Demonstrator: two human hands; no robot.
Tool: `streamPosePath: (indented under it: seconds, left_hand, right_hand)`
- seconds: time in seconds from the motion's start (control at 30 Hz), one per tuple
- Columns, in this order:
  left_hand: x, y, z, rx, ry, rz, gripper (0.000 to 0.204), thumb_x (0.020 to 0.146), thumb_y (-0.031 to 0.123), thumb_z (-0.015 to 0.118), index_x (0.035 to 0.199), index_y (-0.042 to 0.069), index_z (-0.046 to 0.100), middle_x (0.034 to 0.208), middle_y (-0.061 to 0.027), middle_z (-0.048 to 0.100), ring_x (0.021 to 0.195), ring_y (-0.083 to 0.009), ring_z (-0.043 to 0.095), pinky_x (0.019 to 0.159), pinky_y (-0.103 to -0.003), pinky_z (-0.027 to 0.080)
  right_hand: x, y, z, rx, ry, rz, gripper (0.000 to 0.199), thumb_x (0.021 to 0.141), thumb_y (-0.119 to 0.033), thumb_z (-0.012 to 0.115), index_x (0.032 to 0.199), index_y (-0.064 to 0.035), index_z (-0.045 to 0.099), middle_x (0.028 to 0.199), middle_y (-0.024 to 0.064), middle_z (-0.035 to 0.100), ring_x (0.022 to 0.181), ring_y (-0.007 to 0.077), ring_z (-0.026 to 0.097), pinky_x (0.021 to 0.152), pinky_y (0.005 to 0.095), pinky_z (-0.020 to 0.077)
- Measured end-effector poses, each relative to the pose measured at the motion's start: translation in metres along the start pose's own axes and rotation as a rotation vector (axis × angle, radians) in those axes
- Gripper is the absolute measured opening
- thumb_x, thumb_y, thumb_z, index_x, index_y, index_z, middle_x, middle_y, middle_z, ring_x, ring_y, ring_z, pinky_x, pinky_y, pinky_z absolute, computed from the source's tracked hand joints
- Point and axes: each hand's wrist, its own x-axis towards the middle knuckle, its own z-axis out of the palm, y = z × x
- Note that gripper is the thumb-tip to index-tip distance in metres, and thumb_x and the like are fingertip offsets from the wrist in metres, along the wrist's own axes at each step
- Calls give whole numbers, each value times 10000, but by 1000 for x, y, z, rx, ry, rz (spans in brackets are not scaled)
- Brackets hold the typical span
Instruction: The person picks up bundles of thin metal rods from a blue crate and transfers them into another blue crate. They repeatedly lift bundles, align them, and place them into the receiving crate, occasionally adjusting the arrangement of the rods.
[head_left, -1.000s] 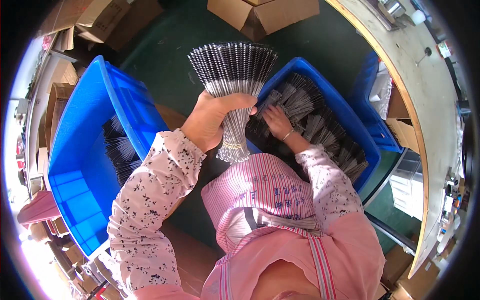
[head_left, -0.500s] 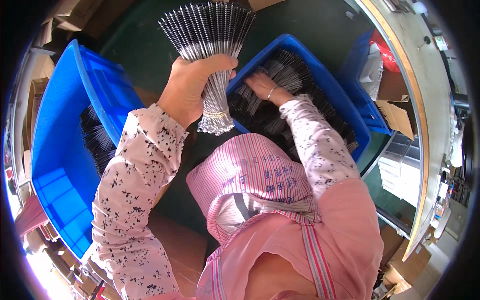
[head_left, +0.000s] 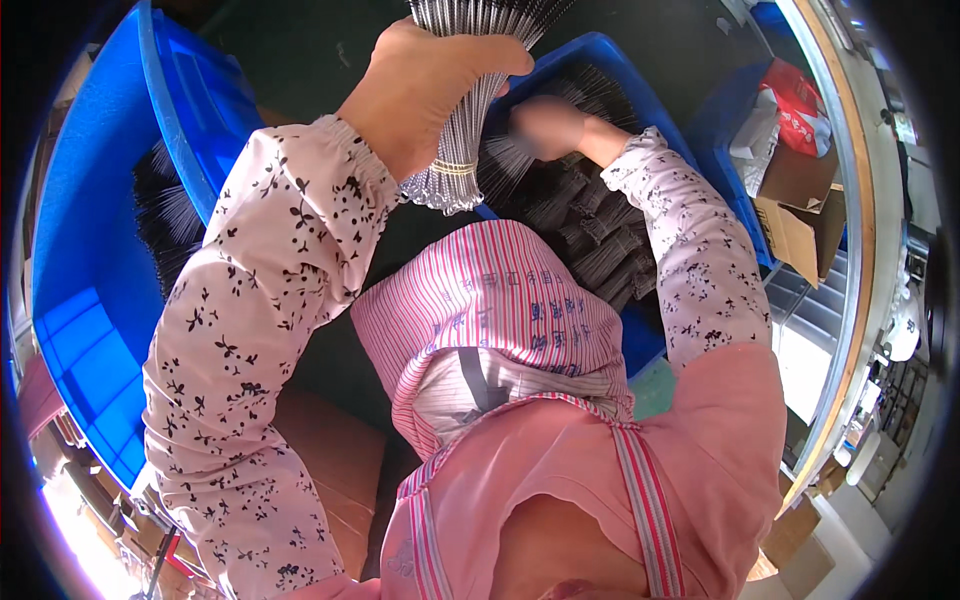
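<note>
My left hand [head_left: 425, 85] is wrapped round a thick bundle of thin wire brushes [head_left: 465, 125]. The bundle stands tilted, black bristled ends up and partly cut off by the top edge. A pale rubber band [head_left: 452, 168] ties it near the looped wire ends. To the right, my right hand [head_left: 550, 127] is over a blue bin [head_left: 655, 110], close to a fanned bunch of brushes [head_left: 505, 160]. Its fingers are blurred, so whether it grips that bunch cannot be made out. Several more brush bundles [head_left: 590, 215] lie in the bin.
Another blue bin [head_left: 85, 250] stands at the left, with dark brushes [head_left: 165, 215] inside. Past the right bin is a blue crate [head_left: 715, 150] beside an opened cardboard box [head_left: 800, 230] and a red bag [head_left: 795, 100]. A table edge [head_left: 855, 200] curves along the right.
The view has shifted, and my left hand with the brush bundle appears higher. My right hand has come up from among the brushes in the right bin, where more bundles now show.
</note>
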Motion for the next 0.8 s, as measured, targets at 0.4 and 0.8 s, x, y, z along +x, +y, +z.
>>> streamPosePath:
  seconds: [0.4,0.8]
  left_hand:
    - [1,-1,-7,-11,60,30,248,657,61,751,860,-44,653,797,-108,650,686,-181,620,619,-289,484]
    - [2,0,-8,32,104,24,235,669,61,751,858,-42,654,803,-119,648,679,-195,621,614,-308,501]
  right_hand:
    - [-10,-28,43,-84,-17,144,591,608,-94,678,1169,-10,514,1131,159,553,1085,312,509,941,370,402]
    - [-57,-72,128,71,303,527,708,601,-204,693,1218,24,431,978,226,591,911,388,563,839,426,444]
